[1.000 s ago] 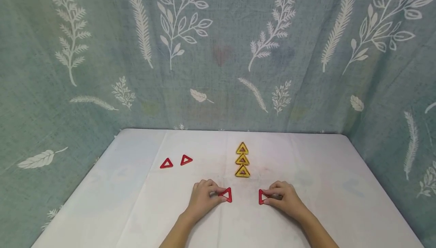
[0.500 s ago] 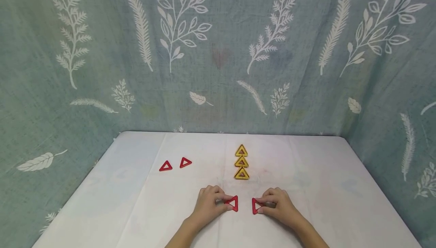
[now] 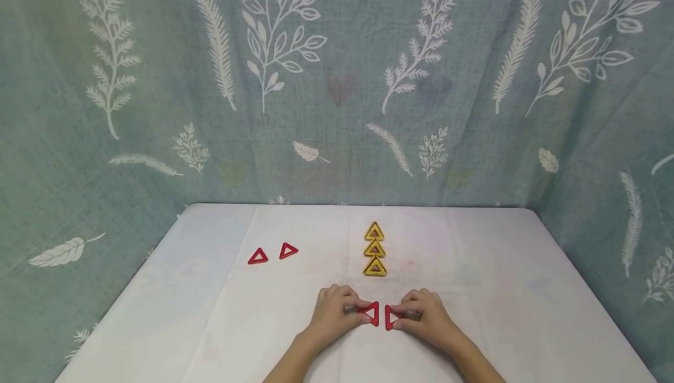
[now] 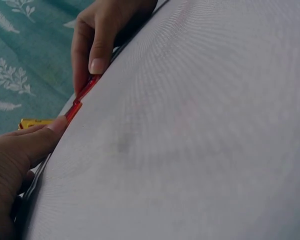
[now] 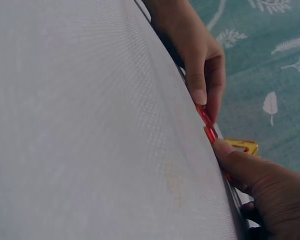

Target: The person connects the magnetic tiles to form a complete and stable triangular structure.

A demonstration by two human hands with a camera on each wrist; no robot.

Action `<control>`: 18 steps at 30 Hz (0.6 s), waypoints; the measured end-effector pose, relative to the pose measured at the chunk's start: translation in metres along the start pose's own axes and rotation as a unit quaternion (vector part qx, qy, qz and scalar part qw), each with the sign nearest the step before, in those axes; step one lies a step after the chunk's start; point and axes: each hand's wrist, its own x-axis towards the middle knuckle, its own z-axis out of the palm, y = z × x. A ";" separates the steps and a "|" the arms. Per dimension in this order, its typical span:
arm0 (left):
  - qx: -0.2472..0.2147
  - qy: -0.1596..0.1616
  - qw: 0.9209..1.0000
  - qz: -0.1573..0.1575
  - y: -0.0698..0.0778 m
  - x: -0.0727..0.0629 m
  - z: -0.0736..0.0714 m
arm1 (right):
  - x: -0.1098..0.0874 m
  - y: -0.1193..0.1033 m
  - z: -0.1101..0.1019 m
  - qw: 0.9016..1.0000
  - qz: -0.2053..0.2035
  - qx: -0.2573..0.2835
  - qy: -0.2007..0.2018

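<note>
My left hand [image 3: 337, 313] pinches a red triangle frame [image 3: 376, 313] between thumb and fingers, its flat side facing right. Opposite it, my right hand [image 3: 425, 316] pinches another red triangle frame [image 3: 388, 317], flat side facing left. In the head view a narrow gap separates the two flat sides. Both wrist views show the red pieces end to end at a low angle; whether they touch cannot be told there. Just beyond the hands, yellow triangles [image 3: 375, 249] lie in a column, tips pointing away, with reddish-brown centres.
Two loose red triangle frames, one on the left [image 3: 258, 256] and one beside it [image 3: 288, 250], lie on the white-covered table [image 3: 474, 266]. A green leaf-patterned cloth [image 3: 337, 137] hangs behind and along both sides.
Both hands have come toward each other and a little nearer to me, carrying the red triangles. The gap between the pieces has shrunk from wide to narrow; the other triangles stay in place.
</note>
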 end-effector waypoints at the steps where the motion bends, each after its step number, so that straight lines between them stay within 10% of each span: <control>1: -0.001 0.001 1.000 -0.001 0.000 0.000 0.001 | 0.001 0.000 0.001 1.000 -0.004 -0.002 0.001; 18: 0.010 -0.005 1.000 0.001 0.001 0.002 0.001 | 0.006 -0.005 0.008 0.999 0.022 -0.034 0.005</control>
